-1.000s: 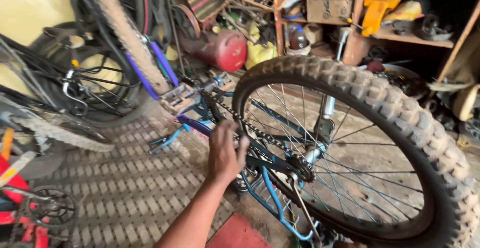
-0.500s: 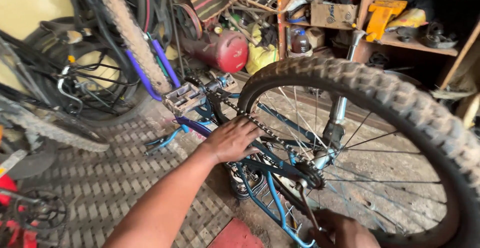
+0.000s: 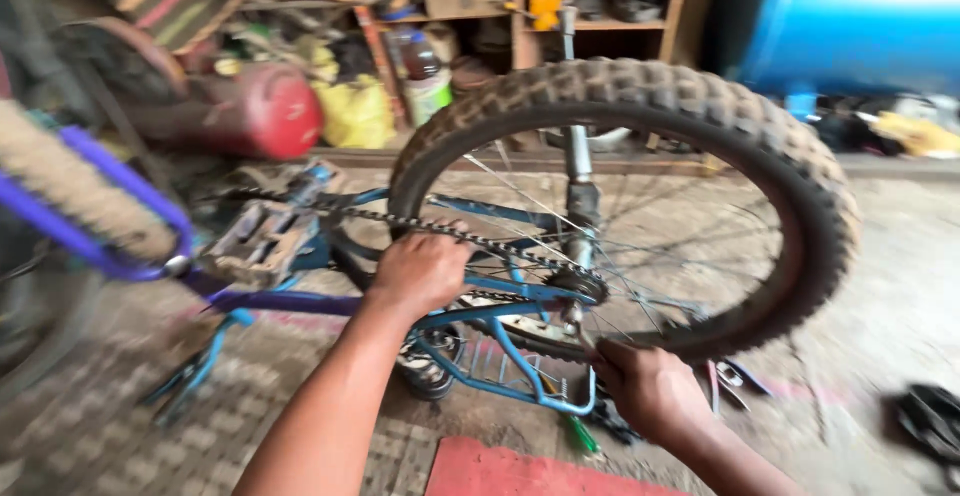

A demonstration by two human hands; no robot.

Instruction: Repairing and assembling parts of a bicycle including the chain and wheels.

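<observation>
A blue-framed bicycle stands upside down with its knobby rear wheel [image 3: 770, 146] raised. My left hand [image 3: 420, 271] is closed around the blue frame stay [image 3: 500, 308] just under the chain [image 3: 470, 234]. My right hand [image 3: 650, 391] is low at the front, fingers closed on a slim metal tool [image 3: 583, 334] whose tip reaches up to the rear hub [image 3: 578, 286]. A grey pedal [image 3: 255, 238] sticks out to the left of my left hand.
A purple bike frame [image 3: 110, 221] and a tan tyre lie at the left. A red cylinder [image 3: 265, 111], cluttered wooden shelves [image 3: 600, 24] and a blue barrel [image 3: 860, 16] line the back. A red mat [image 3: 520, 471] and a green-handled screwdriver [image 3: 580, 434] lie on the floor.
The view swung right. My left hand went from resting open near the chain to gripping the frame stay. My right hand came into view and rose to the hub with the tool.
</observation>
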